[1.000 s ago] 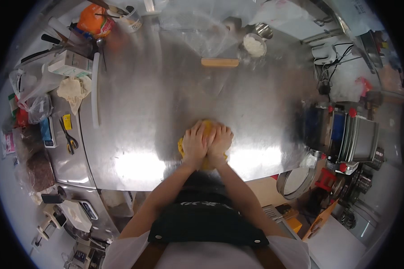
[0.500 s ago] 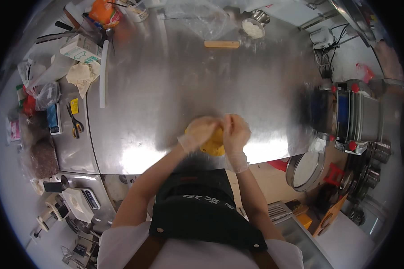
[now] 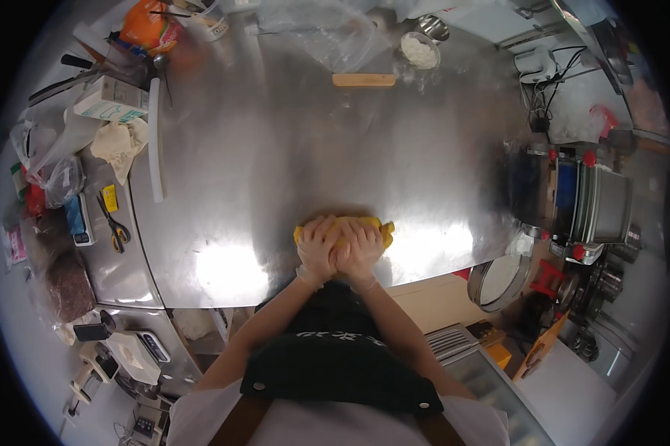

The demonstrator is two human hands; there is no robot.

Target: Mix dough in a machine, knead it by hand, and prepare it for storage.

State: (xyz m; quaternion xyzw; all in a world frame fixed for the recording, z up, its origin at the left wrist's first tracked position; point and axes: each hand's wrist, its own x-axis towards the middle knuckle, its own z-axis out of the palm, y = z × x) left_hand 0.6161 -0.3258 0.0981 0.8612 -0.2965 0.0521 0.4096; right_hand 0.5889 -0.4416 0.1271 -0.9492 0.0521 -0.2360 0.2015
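Note:
Both hands, in clear gloves, press side by side on a lump of yellow dough lying on the steel worktop near its front edge. My left hand curls its fingers over the dough's left part. My right hand grips its right part the same way, and the two hands meet at the middle. The dough spreads sideways beyond the fingers; much of it is hidden beneath them.
A wooden bar, plastic sheet and bowl of white powder lie at the back. Scissors, cloth and a white rod are left. A machine with red knobs and a sieve are right.
Half a second ago my hands were raised and angled at the dough; now both press down together over it, lower and side by side. The dough now lies wider from left to right.

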